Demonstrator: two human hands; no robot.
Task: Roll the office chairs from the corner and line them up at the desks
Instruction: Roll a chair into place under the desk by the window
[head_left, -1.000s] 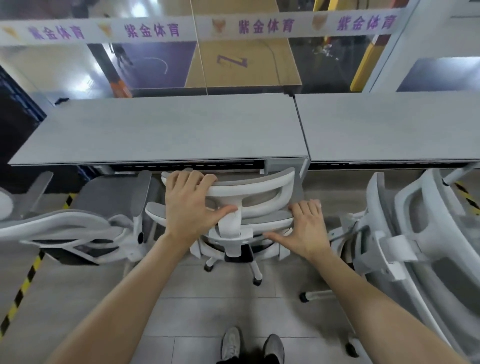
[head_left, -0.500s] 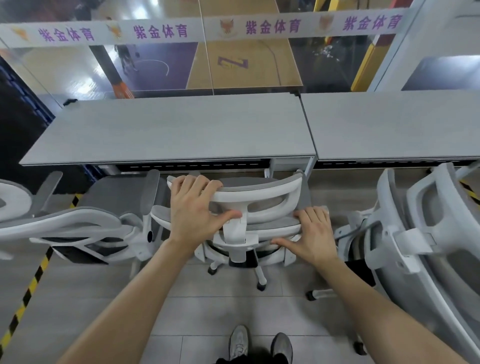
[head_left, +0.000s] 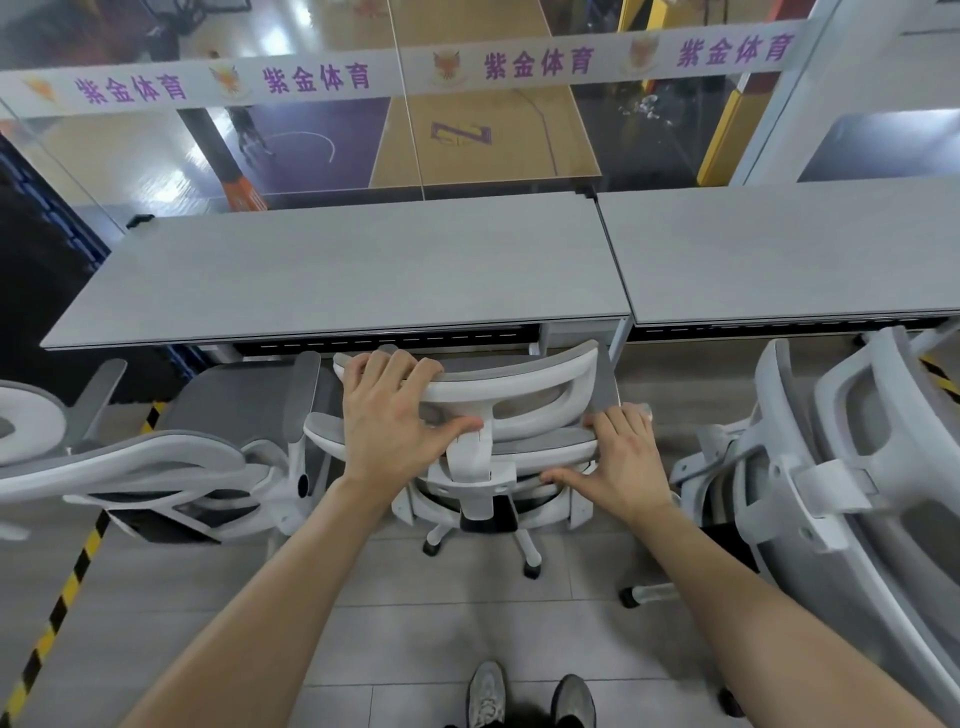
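Note:
A white-framed office chair with grey mesh (head_left: 524, 405) stands right in front of me, its back toward me and its seat tucked under the left grey desk (head_left: 337, 270). My left hand (head_left: 389, 421) grips the chair's headrest from above. My right hand (head_left: 615, 462) rests on the right end of the backrest's upper bar, fingers over it. A second chair (head_left: 171, 462) sits to the left at the same desk. A third chair (head_left: 841, 467) stands tilted at the right, before the right desk (head_left: 779, 249).
A glass wall with a white banner (head_left: 415, 73) rises behind the desks. Yellow-black floor tape (head_left: 67, 587) runs diagonally at the left. Part of another chair (head_left: 21, 421) shows at the far left edge. My shoes (head_left: 530, 696) stand on the grey tiled floor.
The middle chair has moved forward toward the desk with both hands on it, and my view has shifted slightly left. The hands keep the same hold.

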